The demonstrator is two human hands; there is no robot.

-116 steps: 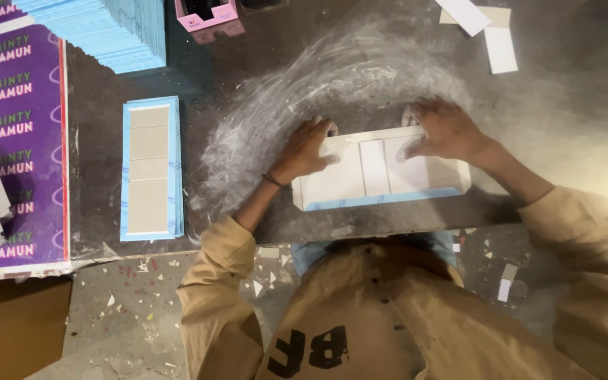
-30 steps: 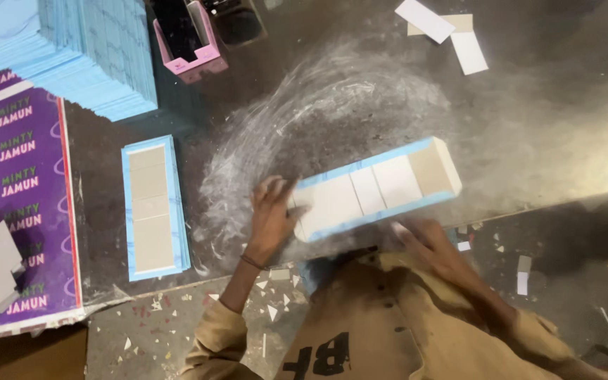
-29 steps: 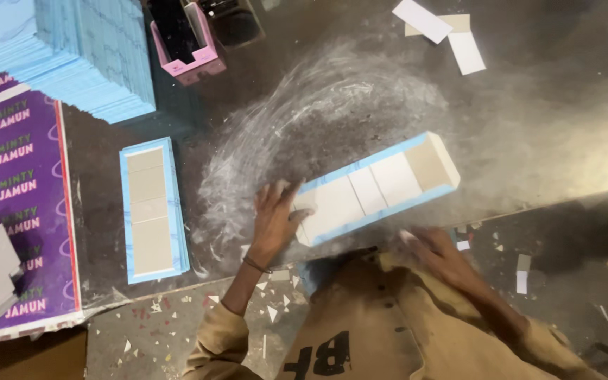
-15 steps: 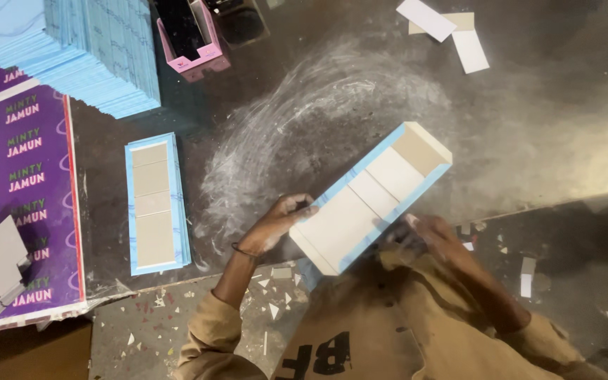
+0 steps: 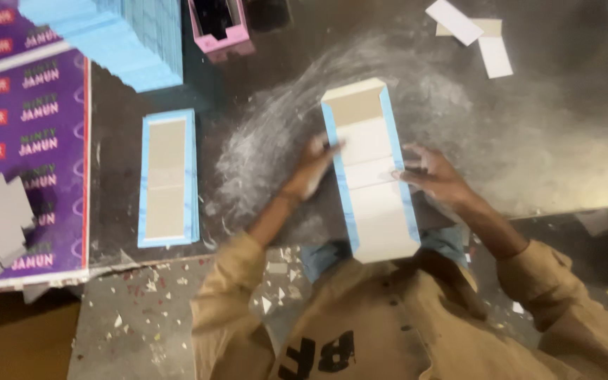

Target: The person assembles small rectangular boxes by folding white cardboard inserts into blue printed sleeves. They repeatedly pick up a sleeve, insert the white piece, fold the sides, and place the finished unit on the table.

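A long panel of grey and white card with a light blue paper border [image 5: 371,176] lies lengthwise away from me on the dark, chalk-smeared work surface [image 5: 529,141]. Its near end hangs over the surface's front edge, above my lap. My left hand [image 5: 312,169] presses against the panel's left edge. My right hand [image 5: 436,176] rests with spread fingers on its right edge. Both hands grip the panel between them.
A second blue-bordered card panel [image 5: 167,179] lies to the left. A stack of light blue sheets [image 5: 117,32] and a pink box [image 5: 219,24] stand at the back. Purple printed sheets [image 5: 26,155] cover the far left; white card strips [image 5: 476,32] lie back right.
The panel has been swung from lying crosswise to pointing straight away from me. My hands moved from its long front edge to its two sides.
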